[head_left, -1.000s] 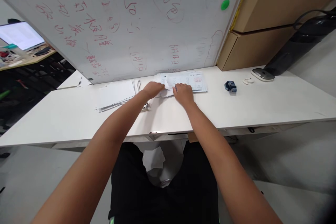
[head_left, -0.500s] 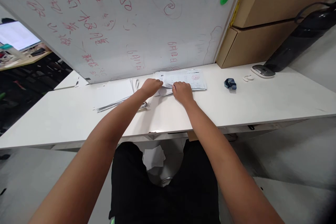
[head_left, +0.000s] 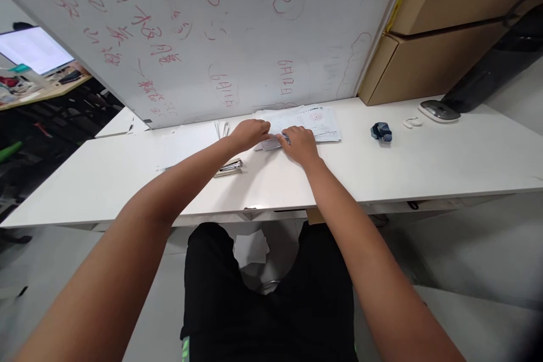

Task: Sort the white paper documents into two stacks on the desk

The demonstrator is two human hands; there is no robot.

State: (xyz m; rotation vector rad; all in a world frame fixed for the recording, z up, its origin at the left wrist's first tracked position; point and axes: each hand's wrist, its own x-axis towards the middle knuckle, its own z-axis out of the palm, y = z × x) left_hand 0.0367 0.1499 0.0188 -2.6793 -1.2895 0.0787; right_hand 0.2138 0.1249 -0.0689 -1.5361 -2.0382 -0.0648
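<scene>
A pile of printed papers point(head_left: 326, 127) with a red round stamp lies against the whiteboard's foot. My left hand point(head_left: 251, 133) is at the pile's left part, its fingers curled and closed on a sheet's edge. Close beside it, my right hand point(head_left: 302, 145) rests over the front edge of the papers, its fingers bent and its thumb pointing to the left hand. A small dark bit shows by the right thumb; I cannot make out what it is. Nearer me, below my left wrist, a stapler point(head_left: 231, 167) lies on the white desk point(head_left: 271, 186).
White sheets point(head_left: 186, 144) lie left, partly behind my left forearm. To the right are a dark blue strap-like bundle point(head_left: 381, 132), a small white item point(head_left: 412, 123) and a mouse point(head_left: 439, 111). The whiteboard point(head_left: 254, 39), cardboard boxes point(head_left: 407, 68) and a black bottle point(head_left: 487, 76) stand behind.
My hands have come closer together on the papers, and the raised sheet now lies flatter. More of the stapler shows beside my left forearm. The view has shifted a little.
</scene>
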